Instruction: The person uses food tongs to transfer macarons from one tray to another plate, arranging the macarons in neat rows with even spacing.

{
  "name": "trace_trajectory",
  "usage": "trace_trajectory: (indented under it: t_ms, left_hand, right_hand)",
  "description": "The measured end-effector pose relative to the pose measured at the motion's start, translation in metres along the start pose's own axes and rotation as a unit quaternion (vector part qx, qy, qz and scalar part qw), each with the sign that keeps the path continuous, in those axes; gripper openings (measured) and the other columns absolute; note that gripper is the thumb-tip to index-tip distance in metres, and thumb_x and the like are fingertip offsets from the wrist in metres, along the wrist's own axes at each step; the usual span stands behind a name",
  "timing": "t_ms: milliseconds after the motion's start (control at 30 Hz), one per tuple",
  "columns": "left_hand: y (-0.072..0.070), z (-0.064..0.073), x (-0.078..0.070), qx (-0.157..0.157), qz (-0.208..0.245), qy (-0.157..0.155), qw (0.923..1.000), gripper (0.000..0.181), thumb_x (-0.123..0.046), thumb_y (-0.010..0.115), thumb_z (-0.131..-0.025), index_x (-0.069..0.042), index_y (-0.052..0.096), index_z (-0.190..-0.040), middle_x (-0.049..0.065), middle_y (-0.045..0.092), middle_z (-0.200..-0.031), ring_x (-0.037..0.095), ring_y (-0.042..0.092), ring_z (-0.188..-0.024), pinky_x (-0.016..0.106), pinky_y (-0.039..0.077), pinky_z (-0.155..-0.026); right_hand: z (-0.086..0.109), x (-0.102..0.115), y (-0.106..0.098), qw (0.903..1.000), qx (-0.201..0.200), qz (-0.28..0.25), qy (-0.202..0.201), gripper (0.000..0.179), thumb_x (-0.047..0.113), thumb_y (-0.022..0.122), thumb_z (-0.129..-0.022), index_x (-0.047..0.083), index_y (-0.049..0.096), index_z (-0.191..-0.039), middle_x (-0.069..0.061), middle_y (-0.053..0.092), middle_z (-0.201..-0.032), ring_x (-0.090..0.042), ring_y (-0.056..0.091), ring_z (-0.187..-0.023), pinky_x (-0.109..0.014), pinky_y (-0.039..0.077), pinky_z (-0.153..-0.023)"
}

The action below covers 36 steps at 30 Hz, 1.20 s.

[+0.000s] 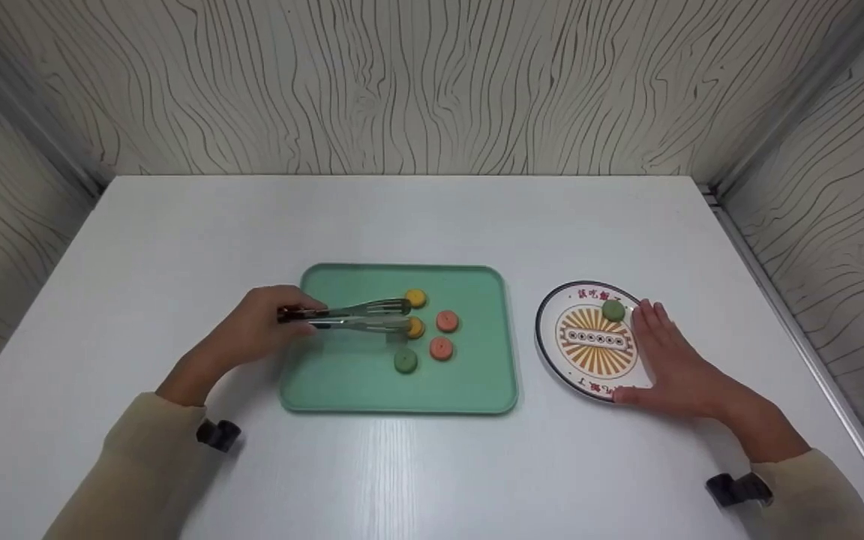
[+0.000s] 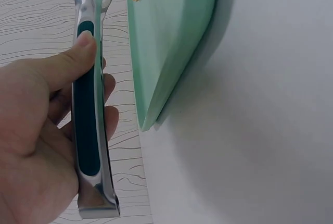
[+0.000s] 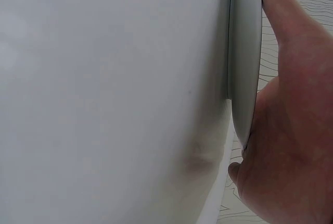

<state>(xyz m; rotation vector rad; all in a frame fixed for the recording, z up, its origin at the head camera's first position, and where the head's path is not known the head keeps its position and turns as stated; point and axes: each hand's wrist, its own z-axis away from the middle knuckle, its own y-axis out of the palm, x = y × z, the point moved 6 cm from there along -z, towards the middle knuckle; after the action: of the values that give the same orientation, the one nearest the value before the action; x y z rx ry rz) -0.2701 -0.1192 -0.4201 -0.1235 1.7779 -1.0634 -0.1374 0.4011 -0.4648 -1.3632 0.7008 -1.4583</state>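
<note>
Left hand (image 1: 263,322) grips the tongs (image 2: 87,125): shiny metal, dark teal handle inlays, slotted heads over the green tray (image 1: 349,386)! Right hand (image 1: 676,367), fingers straight, thumb spread, touches the plate (image 1: 554,330).

left wrist view crops the tongs (image 2: 87,120) up top. right hand (image 1: 678,373) hides part of the plate (image 1: 550,330), center print (image 1: 595,338) is unreadably tiny.

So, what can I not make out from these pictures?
Head view: nearer yellow piece partly hidden by tongs; contact unclear.
Head view: the right hand covers part of the plate.
Left wrist view: the picture's top edge cuts off the tongs' tips.
Right wrist view: the plate's side hides its top.
</note>
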Motion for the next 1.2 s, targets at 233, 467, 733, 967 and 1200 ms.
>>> trace_trajectory:
  t_ms: [233,467,733,967,1200]
  left_hand:
    - [0.000,-0.004,-0.002,0.000,-0.005,-0.001,1.0000,0.030,-0.002,0.079,-0.087,-0.007,0.076,-0.117,0.004,0.073,-0.107,0.017,0.062,-0.090,0.032,0.052,-0.078]
    - [0.000,-0.007,-0.002,0.000,0.009,0.002,1.0000,0.031,-0.002,0.080,-0.086,-0.007,0.076,-0.116,0.004,0.072,-0.106,0.017,0.063,-0.090,0.030,0.053,-0.077]
    - [0.001,-0.012,-0.010,0.006,0.011,0.006,0.9999,0.030,-0.003,0.078,-0.088,-0.007,0.076,-0.118,0.004,0.073,-0.110,0.018,0.065,-0.094,0.032,0.054,-0.080]
    - [0.002,-0.017,-0.013,0.004,0.016,0.006,0.9998,0.030,-0.001,0.078,-0.088,-0.006,0.076,-0.117,0.006,0.073,-0.110,0.019,0.064,-0.094,0.031,0.053,-0.079]
    - [0.001,-0.023,-0.017,0.003,0.000,-0.008,1.0000,0.030,-0.002,0.078,-0.088,-0.007,0.076,-0.118,0.006,0.073,-0.110,0.019,0.063,-0.093,0.036,0.053,-0.081]
  right_hand:
    - [-0.001,0.000,0.000,1.0000,-0.001,0.001,-0.002,0.129,0.061,0.075,-0.083,-0.012,-0.002,-0.157,-0.031,-0.009,-0.165,-0.042,-0.015,-0.152,-0.034,-0.010,-0.120]
    - [-0.001,-0.002,0.001,0.9999,-0.007,0.006,-0.014,0.128,0.060,0.075,-0.083,-0.013,-0.001,-0.157,-0.032,-0.008,-0.165,-0.042,-0.015,-0.153,-0.025,-0.013,-0.116]
    - [-0.002,-0.004,0.002,0.9999,-0.004,0.003,-0.015,0.128,0.060,0.075,-0.083,-0.012,-0.002,-0.157,-0.031,-0.009,-0.165,-0.041,-0.016,-0.152,-0.024,-0.013,-0.115]
    - [0.000,-0.001,0.000,1.0000,0.001,-0.003,-0.003,0.129,0.061,0.075,-0.083,-0.012,-0.003,-0.157,-0.031,-0.010,-0.165,-0.042,-0.016,-0.152,-0.036,-0.008,-0.120]
    - [0.000,-0.001,0.000,0.9999,0.008,-0.005,0.003,0.131,0.062,0.075,-0.082,-0.011,-0.005,-0.157,-0.029,-0.012,-0.165,-0.041,-0.018,-0.152,-0.044,-0.005,-0.122]
